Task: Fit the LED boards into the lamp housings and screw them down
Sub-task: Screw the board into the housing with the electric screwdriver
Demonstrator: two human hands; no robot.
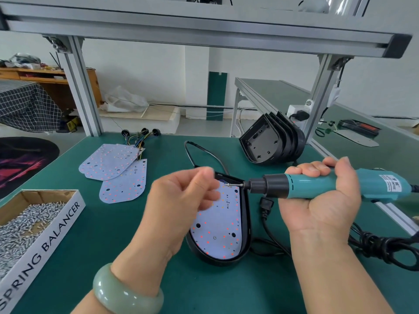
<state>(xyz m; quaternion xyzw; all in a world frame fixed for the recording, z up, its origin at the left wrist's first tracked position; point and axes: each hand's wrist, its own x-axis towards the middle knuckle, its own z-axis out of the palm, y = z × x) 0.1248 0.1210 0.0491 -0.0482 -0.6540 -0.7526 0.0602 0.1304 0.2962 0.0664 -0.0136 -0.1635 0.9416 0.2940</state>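
Observation:
A black lamp housing [246, 223] lies on the green table with a white LED board [217, 230] seated in it. My right hand [322, 200] grips a teal electric screwdriver [317, 183], held sideways with its bit pointing left. A small screw [229, 184] sits at the bit's tip. My left hand [181, 198] hovers above the housing's far end, fingers curled and blurred, fingertips close to that screw; whether they touch it is unclear.
Loose LED boards [118, 168] with wired leads lie at the back left. A cardboard box of screws [29, 223] stands at the left edge. Several empty black housings [269, 141] lean stacked at the back right. The screwdriver's black cable [381, 245] coils at the right.

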